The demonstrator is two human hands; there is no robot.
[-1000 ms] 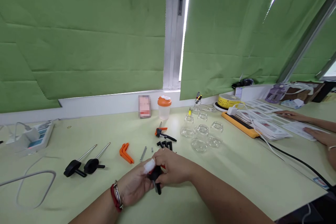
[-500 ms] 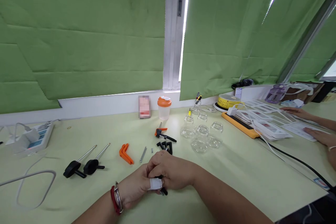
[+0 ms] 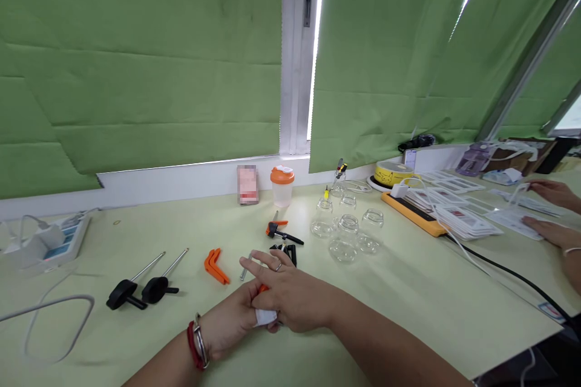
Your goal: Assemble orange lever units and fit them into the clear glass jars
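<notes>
My left hand (image 3: 233, 320), with a white wrap on its thumb, is closed around a partly hidden piece; a bit of orange plastic (image 3: 262, 288) shows between the hands. My right hand (image 3: 295, 293), wearing a ring, lies across it with index and middle fingers stretched forward and apart. Those fingertips are beside a metal rod (image 3: 246, 267). Just beyond the right hand are black plastic handles (image 3: 290, 254), partly covered. Orange angled pieces (image 3: 216, 266) lie left of the rod. Farther back rests an orange and black clamp-like tool (image 3: 281, 231).
Two black-handled rods (image 3: 157, 289) lie at left, near a power strip (image 3: 68, 242). Several glass jars (image 3: 347, 239) stand right of the hands. An orange-lidded cup (image 3: 282, 186) is by the wall. At right, another person's hands (image 3: 544, 227) handle papers (image 3: 467, 217).
My right hand has opened from a pinch, its fingers now reaching forward over the spot where small metal bits lay. Orange plastic now shows between my hands. The other person's hand has lifted something pale.
</notes>
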